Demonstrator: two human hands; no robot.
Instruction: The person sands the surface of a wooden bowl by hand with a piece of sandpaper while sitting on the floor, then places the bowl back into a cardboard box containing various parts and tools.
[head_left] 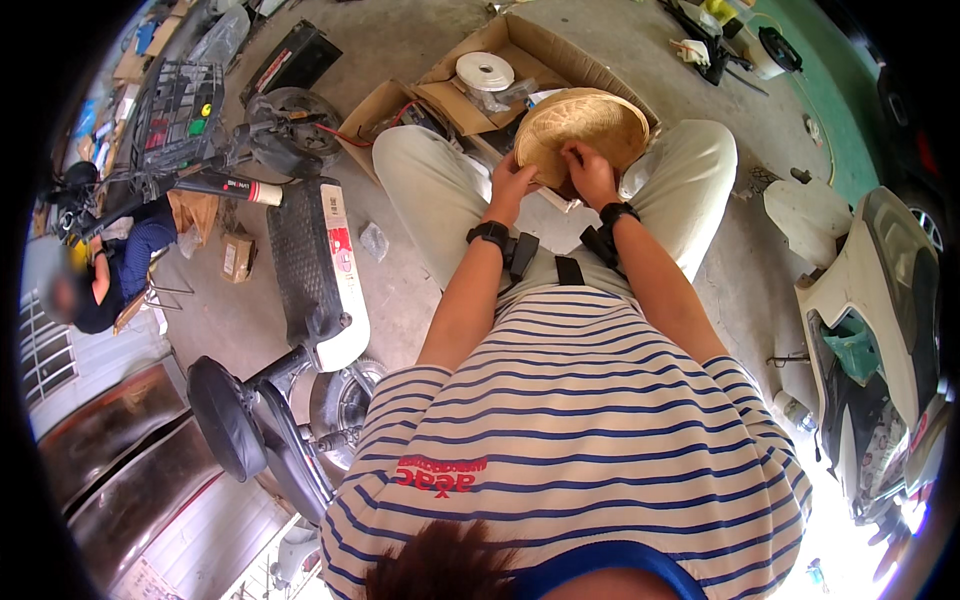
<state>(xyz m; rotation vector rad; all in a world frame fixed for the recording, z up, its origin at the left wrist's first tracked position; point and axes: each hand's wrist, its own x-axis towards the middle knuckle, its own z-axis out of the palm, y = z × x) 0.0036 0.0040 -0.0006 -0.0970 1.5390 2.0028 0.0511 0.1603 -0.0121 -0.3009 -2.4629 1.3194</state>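
A round, tan woven basket tilts up between my knees, in front of an open cardboard box. My left hand grips its near left rim with curled fingers. My right hand is at the near side of the basket, fingers drawn together in a pinch over its opening. Whatever is between those fingertips is too small to make out. The underside of the basket is hidden.
The cardboard box holds a white roll and clear plastic. An electric scooter lies to my left, beside a wheel and a small carton. A white scooter body stands right. Another person sits far left.
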